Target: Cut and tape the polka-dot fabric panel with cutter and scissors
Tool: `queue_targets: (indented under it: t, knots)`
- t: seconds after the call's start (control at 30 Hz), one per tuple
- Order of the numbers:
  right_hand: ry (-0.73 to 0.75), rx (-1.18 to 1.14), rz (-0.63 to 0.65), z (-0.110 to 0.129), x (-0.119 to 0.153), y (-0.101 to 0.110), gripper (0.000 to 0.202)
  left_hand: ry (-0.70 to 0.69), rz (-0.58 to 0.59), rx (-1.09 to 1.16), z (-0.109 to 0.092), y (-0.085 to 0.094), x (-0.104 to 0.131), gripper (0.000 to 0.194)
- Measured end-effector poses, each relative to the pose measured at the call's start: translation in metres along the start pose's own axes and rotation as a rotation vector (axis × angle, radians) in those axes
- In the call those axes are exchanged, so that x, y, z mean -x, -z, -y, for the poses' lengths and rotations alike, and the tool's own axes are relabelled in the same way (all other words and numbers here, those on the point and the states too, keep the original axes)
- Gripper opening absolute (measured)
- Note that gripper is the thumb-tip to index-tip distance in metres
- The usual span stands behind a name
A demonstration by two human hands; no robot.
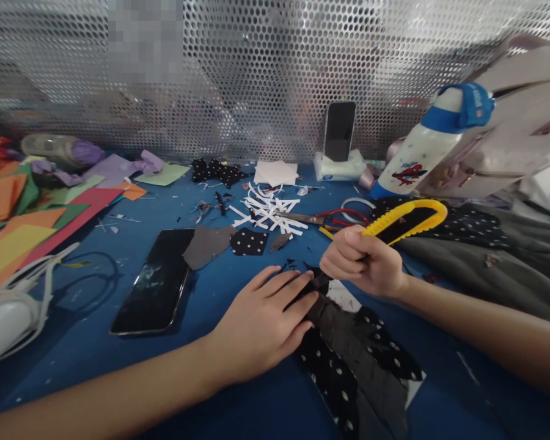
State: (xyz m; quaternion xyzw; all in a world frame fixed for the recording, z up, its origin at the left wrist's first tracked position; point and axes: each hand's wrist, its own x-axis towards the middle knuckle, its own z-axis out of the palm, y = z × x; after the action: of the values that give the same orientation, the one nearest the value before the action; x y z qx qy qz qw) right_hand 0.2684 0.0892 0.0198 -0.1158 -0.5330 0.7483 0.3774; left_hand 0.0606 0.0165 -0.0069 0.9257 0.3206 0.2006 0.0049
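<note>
My left hand (268, 327) lies flat, fingers stretched out and slightly apart, over the upper end of a dark fabric-covered piece (348, 342). That piece has grey and black polka-dot cloth with white edges showing at its corners. My right hand (364, 263) is closed in a fist just right of my left fingertips. It grips a tool with a yellow ridged loop handle (428, 214); its working end is hidden. Small dark scraps lie by my fingertips. Beyond are a grey cloth scrap (208, 245) and a polka-dot scrap (249, 242).
A black phone (153, 284) lies at left near coloured paper (68, 223) and white cables (41, 293). White paper strips (268, 211) and red-handled scissors (307, 217) sit mid-table. A bottle (419, 150), bag (513, 134) and dark cloth (495, 263) are at right; another phone (340, 131) stands behind.
</note>
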Motion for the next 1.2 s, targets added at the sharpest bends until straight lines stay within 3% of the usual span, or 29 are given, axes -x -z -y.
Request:
queue_targets:
  t: [0.37, 0.6, 0.97, 1.2]
  knots:
    - [0.052, -0.026, 0.086, -0.002, -0.001, 0.003, 0.047, 0.013, 0.002, -0.013, 0.0, -0.001, 0.001, 0.034]
    - [0.09, -0.048, 0.018, 0.014, -0.005, 0.001, 0.046, 0.019, 0.027, -0.035, 0.0, -0.003, 0.004, 0.036]
    - [0.047, -0.014, -0.095, 0.003, -0.009, 0.004, 0.041, 0.068, 0.121, -0.044, 0.0, -0.003, 0.001, 0.041]
    - [0.046, -0.151, -0.202, 0.008, -0.016, 0.014, 0.042, 0.046, 0.088, -0.067, 0.0, -0.002, 0.003, 0.041]
